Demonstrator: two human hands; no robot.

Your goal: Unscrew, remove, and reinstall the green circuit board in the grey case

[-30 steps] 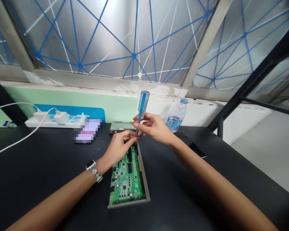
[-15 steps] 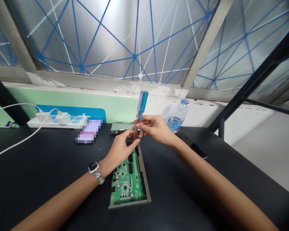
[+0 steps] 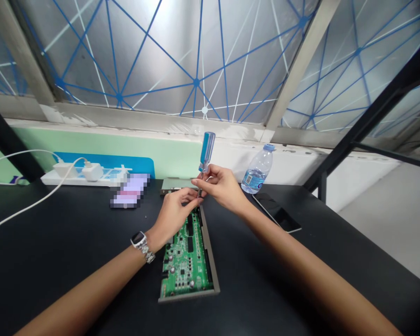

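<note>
A screwdriver (image 3: 206, 151) with a blue and clear handle stands nearly upright over the far end of a green circuit board (image 3: 185, 266). The board sits in a grey metal frame (image 3: 213, 270) on the black table. My right hand (image 3: 224, 189) pinches the screwdriver's shaft just below the handle. Lower down, my left hand (image 3: 175, 210) has its thumb and fingers closed around the shaft near the tip. The tip itself is hidden by my fingers, so I cannot tell what it touches. A watch (image 3: 138, 239) is on my left wrist.
Behind my hands lies a flat metal case (image 3: 171, 184). A water bottle (image 3: 257, 170) and a dark phone (image 3: 278, 212) are at the right. To the left are a power strip (image 3: 73, 176) with white cables and a blurred-out phone (image 3: 131, 190). A window wall stands behind.
The screwdriver's handle has turned, its blue side now facing left. My right hand has shifted slightly left, uncovering more of the dark phone, and my left hand has barely moved.
</note>
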